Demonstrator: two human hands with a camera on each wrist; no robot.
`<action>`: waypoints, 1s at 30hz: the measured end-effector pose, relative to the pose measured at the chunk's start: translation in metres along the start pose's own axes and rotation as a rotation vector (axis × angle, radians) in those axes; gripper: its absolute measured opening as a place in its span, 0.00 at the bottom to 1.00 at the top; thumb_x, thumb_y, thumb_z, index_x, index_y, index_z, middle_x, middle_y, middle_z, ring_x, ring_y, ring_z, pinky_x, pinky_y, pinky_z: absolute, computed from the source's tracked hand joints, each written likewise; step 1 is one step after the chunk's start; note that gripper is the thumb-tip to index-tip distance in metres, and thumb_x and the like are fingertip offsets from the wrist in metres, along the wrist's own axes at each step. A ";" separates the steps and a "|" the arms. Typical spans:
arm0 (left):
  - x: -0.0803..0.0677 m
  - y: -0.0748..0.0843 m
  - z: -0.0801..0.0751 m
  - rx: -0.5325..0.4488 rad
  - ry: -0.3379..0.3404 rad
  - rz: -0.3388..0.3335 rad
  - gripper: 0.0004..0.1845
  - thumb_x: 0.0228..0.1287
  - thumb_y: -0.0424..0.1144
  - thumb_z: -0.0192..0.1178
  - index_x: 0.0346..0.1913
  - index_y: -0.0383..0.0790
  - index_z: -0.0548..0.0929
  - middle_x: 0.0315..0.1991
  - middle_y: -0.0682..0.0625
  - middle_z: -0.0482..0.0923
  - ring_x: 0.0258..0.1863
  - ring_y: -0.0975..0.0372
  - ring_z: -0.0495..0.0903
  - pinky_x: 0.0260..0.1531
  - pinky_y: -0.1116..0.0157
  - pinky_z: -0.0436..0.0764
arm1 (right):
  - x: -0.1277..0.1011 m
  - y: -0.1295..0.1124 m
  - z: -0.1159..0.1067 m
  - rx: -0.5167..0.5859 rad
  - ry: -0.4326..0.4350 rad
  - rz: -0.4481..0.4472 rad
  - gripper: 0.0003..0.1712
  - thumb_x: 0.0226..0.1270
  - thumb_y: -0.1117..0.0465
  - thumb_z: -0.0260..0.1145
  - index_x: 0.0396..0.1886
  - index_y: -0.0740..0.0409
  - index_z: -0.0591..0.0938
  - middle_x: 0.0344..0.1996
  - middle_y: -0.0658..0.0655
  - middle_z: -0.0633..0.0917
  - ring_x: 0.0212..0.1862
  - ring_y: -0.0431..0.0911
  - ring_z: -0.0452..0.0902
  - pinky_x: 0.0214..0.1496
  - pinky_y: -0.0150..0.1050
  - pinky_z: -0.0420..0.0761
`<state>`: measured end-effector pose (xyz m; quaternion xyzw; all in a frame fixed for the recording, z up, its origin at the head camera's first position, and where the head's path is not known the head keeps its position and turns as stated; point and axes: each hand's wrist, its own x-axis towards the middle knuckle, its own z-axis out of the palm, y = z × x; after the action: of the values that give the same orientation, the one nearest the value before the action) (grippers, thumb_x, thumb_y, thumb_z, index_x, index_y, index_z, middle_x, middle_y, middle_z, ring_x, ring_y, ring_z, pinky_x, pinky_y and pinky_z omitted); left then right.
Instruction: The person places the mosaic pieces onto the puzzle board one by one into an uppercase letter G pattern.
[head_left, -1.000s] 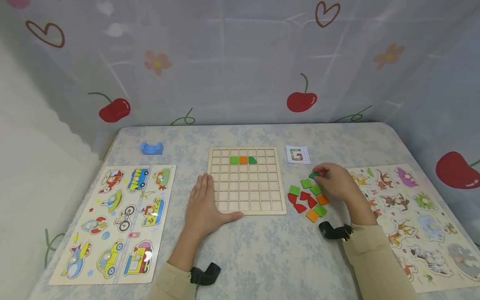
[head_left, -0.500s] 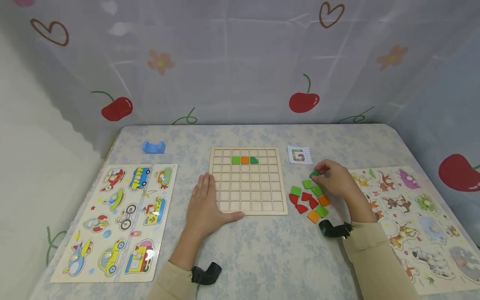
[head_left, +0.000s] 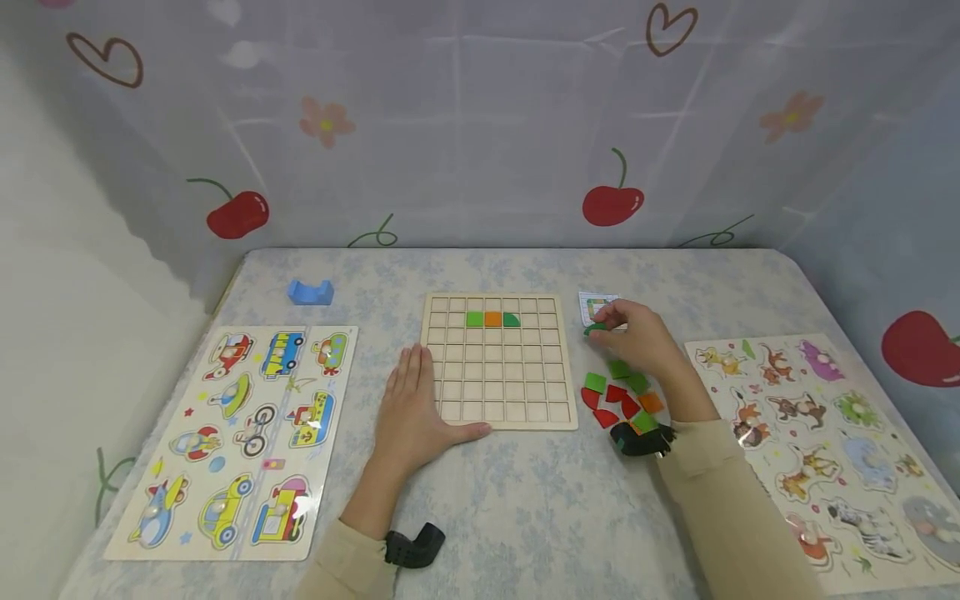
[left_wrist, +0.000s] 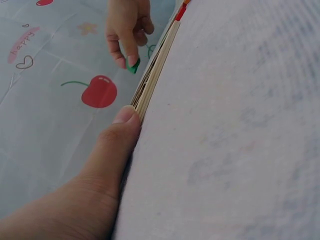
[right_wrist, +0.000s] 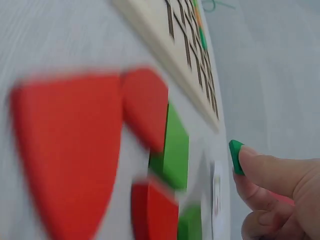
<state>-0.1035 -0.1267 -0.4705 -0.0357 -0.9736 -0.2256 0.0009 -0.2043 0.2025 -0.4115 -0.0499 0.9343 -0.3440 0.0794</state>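
Right hand (head_left: pixel 633 333) pinches a dark green tile (head_left: pixel 596 329), lifted just right of the board (head_left: pixel 498 360), centre frame. Left hand (head_left: pixel 408 408) lies flat, fingers straight, bracing the board's left edge. Advice: keep that brace, match tile orientation to the card (head_left: pixel 592 302), lower flat into a cell.

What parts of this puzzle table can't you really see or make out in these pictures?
- Pattern card, head view: partly covered by the right hand; its design is too small to read.
- Green piece: fingers hide most of it, so its shape is unclear.
- Loose pieces, right wrist view: blurred from closeness.
- Grid board, left wrist view: only its edge shows, beside the left hand.
- Animal puzzle, head view: cut off at the frame's edge.
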 end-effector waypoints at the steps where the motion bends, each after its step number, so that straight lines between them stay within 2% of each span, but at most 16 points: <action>1: 0.000 0.000 0.000 0.000 -0.003 -0.003 0.81 0.31 0.87 0.60 0.79 0.35 0.42 0.81 0.41 0.39 0.81 0.52 0.35 0.79 0.50 0.46 | 0.003 -0.005 0.003 0.009 -0.002 -0.015 0.12 0.69 0.58 0.66 0.48 0.57 0.79 0.44 0.60 0.82 0.48 0.54 0.75 0.42 0.41 0.74; 5: 0.001 0.001 -0.002 -0.009 -0.009 -0.010 0.81 0.30 0.87 0.60 0.79 0.35 0.41 0.81 0.42 0.38 0.81 0.53 0.35 0.80 0.51 0.45 | 0.017 -0.027 0.021 0.047 -0.013 -0.048 0.12 0.69 0.57 0.66 0.48 0.55 0.79 0.44 0.58 0.83 0.49 0.53 0.76 0.46 0.43 0.74; 10: 0.000 0.001 -0.002 -0.013 -0.009 -0.018 0.81 0.30 0.87 0.59 0.79 0.35 0.41 0.81 0.42 0.38 0.81 0.53 0.35 0.80 0.51 0.45 | 0.031 -0.056 0.048 0.102 -0.063 -0.050 0.11 0.70 0.56 0.66 0.49 0.51 0.79 0.46 0.55 0.82 0.47 0.51 0.75 0.44 0.43 0.75; 16: -0.001 0.001 -0.001 0.001 -0.007 -0.018 0.81 0.30 0.88 0.59 0.79 0.35 0.41 0.81 0.41 0.38 0.81 0.53 0.35 0.80 0.52 0.45 | 0.042 -0.086 0.079 0.129 -0.080 -0.125 0.10 0.70 0.56 0.66 0.48 0.51 0.80 0.43 0.53 0.82 0.45 0.50 0.77 0.44 0.43 0.76; 21: -0.001 0.000 0.001 0.004 0.001 -0.007 0.81 0.30 0.88 0.58 0.79 0.34 0.42 0.81 0.41 0.39 0.81 0.53 0.36 0.80 0.52 0.46 | 0.047 -0.105 0.096 0.136 -0.095 -0.154 0.10 0.70 0.57 0.66 0.48 0.51 0.80 0.42 0.52 0.82 0.43 0.48 0.77 0.44 0.42 0.78; 30: -0.001 0.000 0.000 0.011 0.015 0.000 0.81 0.30 0.88 0.58 0.79 0.34 0.42 0.81 0.41 0.39 0.81 0.53 0.36 0.80 0.52 0.46 | 0.056 -0.125 0.114 0.058 -0.084 -0.189 0.08 0.70 0.57 0.66 0.46 0.51 0.81 0.40 0.51 0.83 0.41 0.46 0.78 0.45 0.42 0.78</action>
<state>-0.1028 -0.1269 -0.4706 -0.0341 -0.9748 -0.2203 0.0085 -0.2334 0.0274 -0.4220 -0.1497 0.9109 -0.3745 0.0872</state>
